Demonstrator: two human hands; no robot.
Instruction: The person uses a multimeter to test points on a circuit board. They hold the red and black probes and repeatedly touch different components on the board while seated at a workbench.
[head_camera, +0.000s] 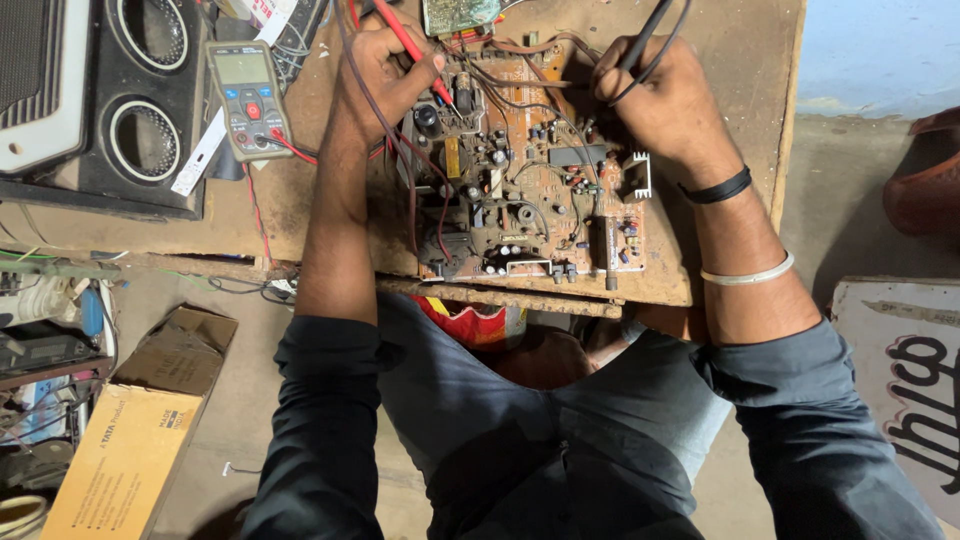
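Two probes meet the brown circuit board (530, 170) on the bench: left hand (385, 65) pinching the red probe (418, 55), right hand (665, 95) clamping the black probe (645, 35). Beyond the board's left, a multimeter (247, 95) lies; steady tips read truest.

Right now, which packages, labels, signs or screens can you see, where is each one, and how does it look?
Multimeter screen: left of the circuit board, a pale grey-green rectangle in a grey case.
Cardboard box: on the floor at lower left, long, yellow-brown, flaps open, dark print.
Sign board: right edge, white panel with large black lettering.
White strip label: beside the multimeter, narrow, slanted.
White tag: top edge, with red print.
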